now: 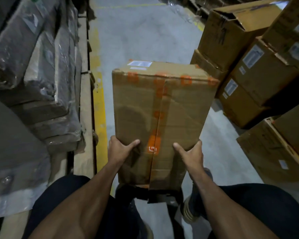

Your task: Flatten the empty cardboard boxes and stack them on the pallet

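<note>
A brown cardboard box [162, 107] with orange-printed tape along its centre seam is held up in front of me over the grey floor. It keeps its full box shape, and white labels show on its far end. My left hand [119, 149] grips its near left edge, thumb lying on the top face. My right hand [191, 152] grips the near right edge the same way. The fingers of both hands are hidden under the sides. A wooden pallet [84, 100] runs along the left, loaded with flat stacks wrapped in plastic film [41, 66].
Stacked full cardboard boxes [259, 80] with white labels line the right side, one with an open flap at the top. A yellow floor line [97, 109] borders the pallet. The concrete aisle [141, 35] runs ahead between both sides. My legs and shoes show below.
</note>
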Demonstrator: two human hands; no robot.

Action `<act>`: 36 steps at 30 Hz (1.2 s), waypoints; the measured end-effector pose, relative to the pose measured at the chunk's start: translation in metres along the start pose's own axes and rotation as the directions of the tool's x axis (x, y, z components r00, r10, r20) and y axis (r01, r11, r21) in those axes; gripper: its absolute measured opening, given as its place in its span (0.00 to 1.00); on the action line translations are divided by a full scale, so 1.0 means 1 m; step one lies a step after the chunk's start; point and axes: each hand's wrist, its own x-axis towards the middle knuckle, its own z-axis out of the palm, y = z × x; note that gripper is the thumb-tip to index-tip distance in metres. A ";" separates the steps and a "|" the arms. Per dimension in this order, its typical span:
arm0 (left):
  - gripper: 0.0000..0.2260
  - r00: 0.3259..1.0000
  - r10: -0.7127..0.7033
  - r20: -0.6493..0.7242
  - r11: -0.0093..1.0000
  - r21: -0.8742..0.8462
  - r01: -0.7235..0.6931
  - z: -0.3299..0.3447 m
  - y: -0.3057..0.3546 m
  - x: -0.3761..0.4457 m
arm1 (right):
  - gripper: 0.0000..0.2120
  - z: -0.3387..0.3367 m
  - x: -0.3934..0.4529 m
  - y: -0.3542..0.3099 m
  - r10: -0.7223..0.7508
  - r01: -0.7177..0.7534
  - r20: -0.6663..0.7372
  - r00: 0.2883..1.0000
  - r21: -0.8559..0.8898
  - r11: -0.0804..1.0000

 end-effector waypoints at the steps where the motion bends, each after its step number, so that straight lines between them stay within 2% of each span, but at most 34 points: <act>1: 0.49 0.999 0.024 -0.036 0.999 0.031 -0.023 0.000 0.009 -0.002 | 0.44 -0.001 0.001 -0.009 -0.033 0.033 -0.031 0.999 -0.007 0.999; 5: 0.41 0.975 0.143 -0.169 0.985 0.122 -0.124 0.001 0.046 -0.011 | 0.44 -0.010 0.006 -0.042 -0.164 0.144 -0.131 0.978 -0.146 0.979; 9: 0.44 0.939 0.249 -0.235 0.958 0.201 -0.204 0.005 0.058 -0.014 | 0.41 -0.015 0.014 -0.059 -0.233 0.198 -0.155 0.960 -0.212 0.957; 11: 0.43 0.916 0.325 -0.233 0.919 0.307 -0.248 0.007 0.059 -0.012 | 0.40 -0.013 0.018 -0.060 -0.241 0.198 -0.164 0.957 -0.239 0.950; 13: 0.37 0.913 0.367 -0.178 0.859 0.440 -0.260 0.008 0.062 -0.006 | 0.36 -0.009 0.023 -0.060 -0.264 0.210 -0.149 0.953 -0.305 0.929; 15: 0.32 0.939 0.335 -0.082 0.812 0.530 -0.244 0.010 0.061 0.007 | 0.30 -0.004 0.032 -0.059 -0.277 0.222 -0.062 0.959 -0.444 0.868; 18: 0.34 0.967 0.165 0.195 0.763 0.596 -0.250 0.014 0.026 0.036 | 0.28 0.005 0.052 -0.035 -0.185 0.252 0.172 0.968 -0.612 0.749; 20: 0.37 0.914 0.005 0.405 0.737 0.617 -0.277 0.020 -0.002 0.040 | 0.29 0.011 0.058 -0.004 -0.017 0.243 0.312 0.950 -0.702 0.670; 22: 0.37 0.851 -0.077 0.519 0.770 0.574 -0.280 0.032 -0.020 0.029 | 0.32 0.016 0.056 0.026 0.132 0.167 0.316 0.939 -0.759 0.630; 24: 0.36 0.865 -0.040 0.499 0.797 0.538 -0.274 0.043 -0.025 0.019 | 0.35 0.016 0.053 0.042 0.154 0.107 0.267 0.951 -0.755 0.647; 29: 0.36 0.894 0.028 0.447 0.777 0.553 -0.301 0.047 -0.024 0.030 | 0.38 0.019 0.061 0.042 0.111 0.073 0.215 0.970 -0.695 0.715; 33: 0.33 0.921 0.098 0.378 0.761 0.568 -0.314 0.051 -0.003 0.051 | 0.34 0.028 0.068 0.030 -0.036 0.154 0.188 0.982 -0.665 0.730; 36: 0.33 0.921 0.098 0.378 0.770 0.557 -0.311 0.054 0.002 0.063 | 0.32 0.030 0.080 0.024 -0.109 0.237 0.233 0.966 -0.641 0.730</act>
